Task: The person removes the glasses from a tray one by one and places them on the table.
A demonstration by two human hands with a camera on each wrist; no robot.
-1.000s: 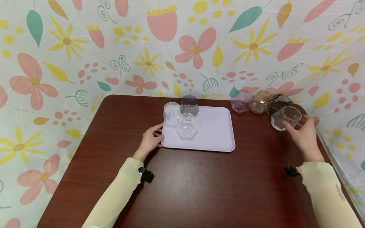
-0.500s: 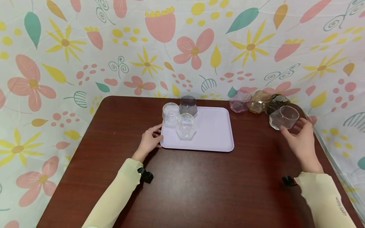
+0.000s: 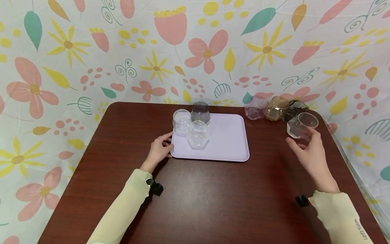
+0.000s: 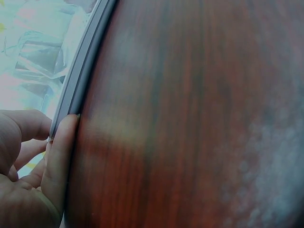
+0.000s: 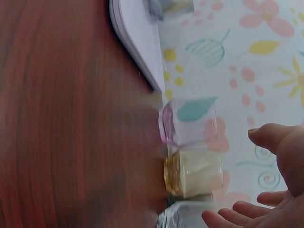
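Note:
My left hand (image 3: 158, 150) grips the left edge of a pale lilac tray (image 3: 228, 139). In the left wrist view the thumb (image 4: 61, 156) lies along the outer side of the tray's rim. Standing on the tray's left part are a clear glass (image 3: 182, 123), a grey glass (image 3: 201, 113) and another clear glass with a faceted base (image 3: 198, 137). At the table's right, my right hand (image 3: 312, 157) is beside a clear glass (image 3: 294, 128), its thumb and fingers spread apart. In the right wrist view that glass (image 5: 183, 216) stands partly behind the fingers, which do not hold it.
Along the back edge stand a pink glass (image 3: 256, 109), an amber glass (image 3: 276, 109) and a dark glass (image 3: 295, 110), close to the clear one. A floral cloth (image 3: 122, 51) hangs behind the brown table (image 3: 195, 203).
The right hand's thumb and fingers have come off the clear glass, and the hand has drawn back slightly toward me. The glass stays at the right. My left hand keeps its place on the tray.

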